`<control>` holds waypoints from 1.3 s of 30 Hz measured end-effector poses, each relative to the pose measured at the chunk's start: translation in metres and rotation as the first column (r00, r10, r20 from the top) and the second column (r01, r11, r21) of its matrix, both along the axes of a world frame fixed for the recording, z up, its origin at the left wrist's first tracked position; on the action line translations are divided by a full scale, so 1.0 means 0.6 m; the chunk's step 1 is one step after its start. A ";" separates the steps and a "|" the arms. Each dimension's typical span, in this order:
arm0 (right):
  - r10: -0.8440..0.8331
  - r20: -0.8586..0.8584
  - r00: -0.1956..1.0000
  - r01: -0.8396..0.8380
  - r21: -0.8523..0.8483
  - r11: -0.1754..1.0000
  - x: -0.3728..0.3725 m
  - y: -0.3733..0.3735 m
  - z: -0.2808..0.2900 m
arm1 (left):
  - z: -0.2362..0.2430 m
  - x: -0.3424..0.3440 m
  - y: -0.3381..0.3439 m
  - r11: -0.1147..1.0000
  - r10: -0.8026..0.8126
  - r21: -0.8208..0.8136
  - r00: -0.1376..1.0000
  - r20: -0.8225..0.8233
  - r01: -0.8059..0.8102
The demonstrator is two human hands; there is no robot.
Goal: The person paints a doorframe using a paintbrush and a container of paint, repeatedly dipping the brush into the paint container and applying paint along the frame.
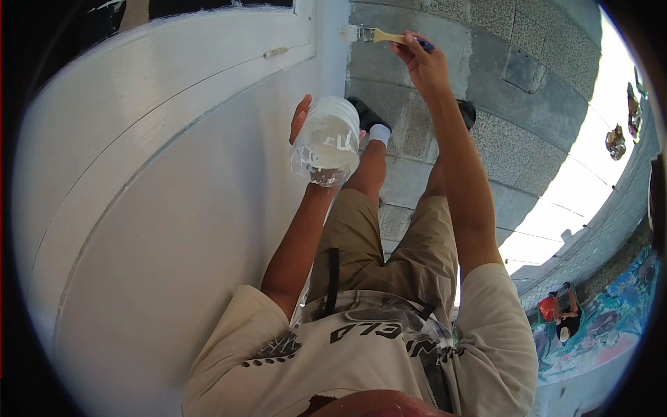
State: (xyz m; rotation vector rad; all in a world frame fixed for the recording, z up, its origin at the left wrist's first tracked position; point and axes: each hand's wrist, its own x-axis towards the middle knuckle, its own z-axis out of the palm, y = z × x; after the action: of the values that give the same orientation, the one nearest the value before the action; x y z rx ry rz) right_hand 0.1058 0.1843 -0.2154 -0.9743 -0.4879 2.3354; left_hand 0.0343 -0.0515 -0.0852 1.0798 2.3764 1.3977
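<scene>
Pinching the brush (pixel 382 36) near the dark end of its handle, my right fingers (pixel 415 47) are closed narrow around it; the bristles lie out to the left of them, and the long axis runs crosswise, handle to tip, toward the white wall (pixel 208 215); the tip is right at the wall's edge, though I cannot tell whether it presses there; my right hand is the nearer one, since my left fingers (pixel 301 115) are lower and nearer my body, curled around a plastic tub (pixel 332 135) whose far side hides most of them; that tub sits close to the wall, below and left of the brush in my view, above my black shoe (pixel 368 115); the brush is flat, with a pale yellow handle, a metal band and bristles whitened with paint; the tub is clear, streaked white inside, its near rim ragged-looking and almost see-through.
</scene>
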 end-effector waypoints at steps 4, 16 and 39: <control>0.154 0.005 0.988 -0.154 0.060 0.986 -0.074 -0.016 -0.111 | -0.029 0.013 -0.007 0.996 -0.024 -0.081 0.993 0.112 0.033; 0.343 0.425 0.838 -0.525 0.454 0.720 -0.128 -0.070 -0.196 | -0.017 0.008 -0.021 0.868 0.192 -0.103 0.136 0.972 -0.485; 0.456 0.450 0.768 -0.641 0.543 0.542 -0.111 -0.067 -0.207 | -0.006 0.035 0.006 0.923 0.370 -0.323 0.716 0.592 -0.210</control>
State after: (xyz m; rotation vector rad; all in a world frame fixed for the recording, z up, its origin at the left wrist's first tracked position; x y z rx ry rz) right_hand 0.0393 0.1438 -0.3394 -0.8097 -1.8646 2.1966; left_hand 0.0551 -0.0478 -0.0888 0.0945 2.1400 1.2509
